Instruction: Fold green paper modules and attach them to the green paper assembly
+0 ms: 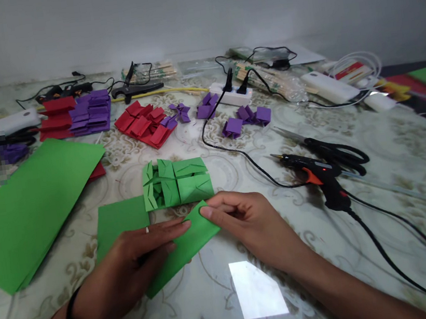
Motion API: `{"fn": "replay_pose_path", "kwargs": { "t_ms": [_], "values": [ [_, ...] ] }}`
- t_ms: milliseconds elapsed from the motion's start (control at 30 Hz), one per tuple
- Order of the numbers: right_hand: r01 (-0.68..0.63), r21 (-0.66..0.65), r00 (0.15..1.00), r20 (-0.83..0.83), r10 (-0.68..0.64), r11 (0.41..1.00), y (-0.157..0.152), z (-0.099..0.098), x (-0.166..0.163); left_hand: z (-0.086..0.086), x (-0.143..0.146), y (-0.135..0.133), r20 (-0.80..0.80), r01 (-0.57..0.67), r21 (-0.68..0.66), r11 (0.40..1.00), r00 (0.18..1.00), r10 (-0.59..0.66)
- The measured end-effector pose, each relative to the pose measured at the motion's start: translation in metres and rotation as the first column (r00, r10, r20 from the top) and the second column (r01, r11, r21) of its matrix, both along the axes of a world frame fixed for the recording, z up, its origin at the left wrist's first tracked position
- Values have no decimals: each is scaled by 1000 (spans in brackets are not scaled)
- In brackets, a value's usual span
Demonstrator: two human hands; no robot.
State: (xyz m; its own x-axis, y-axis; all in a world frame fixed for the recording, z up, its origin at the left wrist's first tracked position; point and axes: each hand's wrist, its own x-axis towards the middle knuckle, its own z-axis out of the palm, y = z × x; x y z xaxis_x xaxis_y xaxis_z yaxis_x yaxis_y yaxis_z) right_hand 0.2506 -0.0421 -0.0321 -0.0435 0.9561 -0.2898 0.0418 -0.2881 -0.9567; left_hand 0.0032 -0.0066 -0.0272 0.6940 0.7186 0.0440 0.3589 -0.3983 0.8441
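A folded strip of green paper (185, 244) lies slantwise between my two hands. My right hand (244, 218) pinches its upper right end between thumb and fingers. Across the strip's left part, my left hand (146, 252) lies with fingers stretched out, pressing on it. Just behind my hands stands a folded green paper piece (193, 175) with flaps and pockets. A flat green square of paper (121, 218) is partly hidden by my left hand. Larger green sheets (38, 203) are stacked at the left.
To the right lie a black glue gun (316, 167) with its cord and black-handled scissors (325, 150). Red folded pieces (145, 124) and purple folded pieces (232, 127) sit farther back. A white power strip (224, 95) holds black plugs near packs of sticks (269, 79).
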Motion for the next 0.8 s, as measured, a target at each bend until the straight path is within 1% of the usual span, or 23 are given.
{"fn": "replay_pose_path", "kwargs": {
  "t_ms": [100, 300, 500, 600, 667, 800],
  "values": [
    [-5, 10, 1000, 13, 5, 1000, -1, 0, 0, 2, 1, 0, 3, -2, -27, 1000, 1000, 2],
    [-2, 22, 1000, 16, 1, 1000, -1, 0, 0, -1, 0, 1, 30, -6, -117, 993, 1000, 10],
    [-7, 36, 1000, 30, 6, 999, -1, 0, 0, 0, -1, 1, 41, -11, -138, 990, 999, 17],
    [18, 46, 1000, 10, -19, 999, -1, 2, -2, -1, 0, 0, 49, -20, -110, 994, 998, 26],
    [31, 27, 998, -57, -29, 999, -1, 3, -4, -3, -1, -1, 57, -35, -59, 998, 998, 38],
    [-29, -63, 982, -189, 16, 998, -3, 5, -9, -6, -4, -3, 74, -81, 41, 996, 994, 78]
  ]
}}
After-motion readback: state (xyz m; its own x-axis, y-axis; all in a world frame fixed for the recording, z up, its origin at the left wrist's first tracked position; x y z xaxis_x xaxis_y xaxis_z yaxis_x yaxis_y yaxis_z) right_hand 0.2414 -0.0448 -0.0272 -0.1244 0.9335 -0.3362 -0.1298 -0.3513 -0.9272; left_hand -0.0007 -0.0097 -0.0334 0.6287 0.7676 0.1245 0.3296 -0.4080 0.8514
